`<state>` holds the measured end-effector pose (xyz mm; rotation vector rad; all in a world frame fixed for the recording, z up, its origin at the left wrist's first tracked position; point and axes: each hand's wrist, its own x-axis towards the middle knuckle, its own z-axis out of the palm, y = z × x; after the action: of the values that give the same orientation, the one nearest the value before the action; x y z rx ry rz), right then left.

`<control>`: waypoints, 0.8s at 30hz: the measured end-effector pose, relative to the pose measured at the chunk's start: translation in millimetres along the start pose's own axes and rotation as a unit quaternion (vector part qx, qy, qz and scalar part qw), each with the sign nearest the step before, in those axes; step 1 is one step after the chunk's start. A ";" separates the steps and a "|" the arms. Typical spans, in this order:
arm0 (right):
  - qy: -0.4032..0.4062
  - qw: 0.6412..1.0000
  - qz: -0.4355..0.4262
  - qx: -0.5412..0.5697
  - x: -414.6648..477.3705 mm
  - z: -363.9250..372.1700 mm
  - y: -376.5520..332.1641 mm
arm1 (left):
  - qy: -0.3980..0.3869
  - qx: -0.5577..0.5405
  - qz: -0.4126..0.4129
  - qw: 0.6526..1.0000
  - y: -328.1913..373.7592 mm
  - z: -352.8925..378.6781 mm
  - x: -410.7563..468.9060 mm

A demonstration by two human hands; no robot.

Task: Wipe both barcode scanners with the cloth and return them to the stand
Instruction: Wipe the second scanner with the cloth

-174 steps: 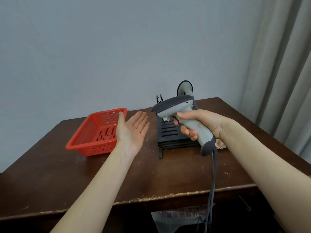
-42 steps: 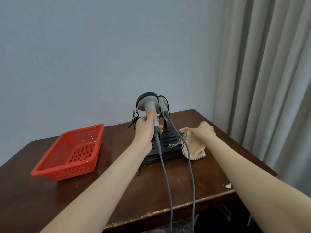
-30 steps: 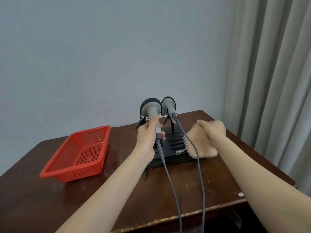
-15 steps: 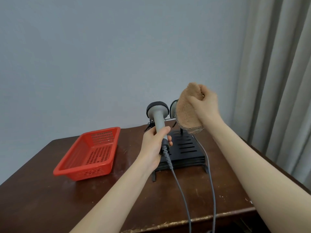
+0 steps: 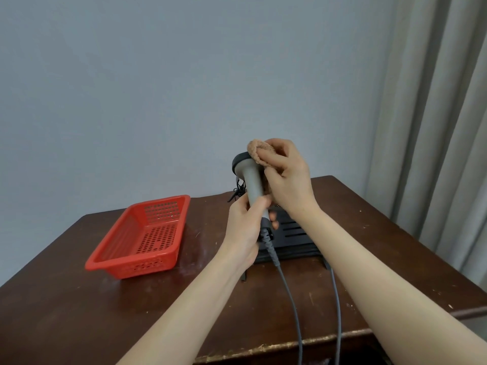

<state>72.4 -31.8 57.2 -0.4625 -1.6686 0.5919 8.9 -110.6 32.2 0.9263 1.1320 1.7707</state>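
- Pale blue-grey wall behind, with a dark wooden counter (image 5: pixel 79 299) in front of it; a red perforated basket (image 5: pixel 142 235) sits on its left part, well apart from the work.
- The left hand (image 5: pixel 243 227) has its fingers wrapped round the lower grip of a grey barcode scanner (image 5: pixel 249 180). It holds the scanner above the counter, long axis near vertical, dark head on top.
- A grey cable (image 5: pixel 290 299) trails from the scanner's base over the front edge.
- A bunched tan cloth (image 5: pixel 259 154) touches the right side of the scanner's head. The right hand (image 5: pixel 287 175) grips it, fingers clenched, and is the nearer hand to the head.
- From there the wipe would likely run down the handle, towards the left hand.
- A black slatted stand (image 5: pixel 292 237) sits on the counter below the hands. The second scanner is hidden behind the right hand; only its cable (image 5: pixel 336 299) shows.
- Grey curtains (image 5: pixel 434 127) hang at far right.
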 end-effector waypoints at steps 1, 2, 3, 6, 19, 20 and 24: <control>0.010 1.000 -0.001 -0.005 -0.5 -0.3 3.0 | -0.002 -0.012 -0.005 1.000 -0.1 0.1 -0.6; 0.019 1.000 0.006 -0.011 -0.9 -0.4 6.6 | -0.003 -0.023 -0.011 1.000 -0.7 0.0 -1.4; 0.028 0.999 0.021 -0.016 -1.3 -0.7 9.6 | -0.003 -0.031 -0.015 0.999 -1.4 0.0 -2.3; 0.043 0.995 0.086 -0.022 -2.5 -1.7 19.1 | 0.002 -0.038 -0.004 0.999 -1.7 0.8 -4.3; 0.042 0.986 0.163 -0.009 6.4 -1.5 5.7 | 0.002 -0.006 -0.003 1.000 4.8 2.3 2.7; 0.034 0.989 0.144 -0.007 5.4 -0.3 2.0 | 0.004 0.001 -0.003 1.000 4.5 1.6 3.6; -0.034 0.998 0.049 -0.034 2.9 2.5 -6.5 | 0.020 0.069 0.000 0.997 0.1 -2.7 7.0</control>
<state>69.6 -35.5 63.2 -0.5820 -1.7428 0.6297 3.7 -105.1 32.4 0.9758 1.2936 1.7350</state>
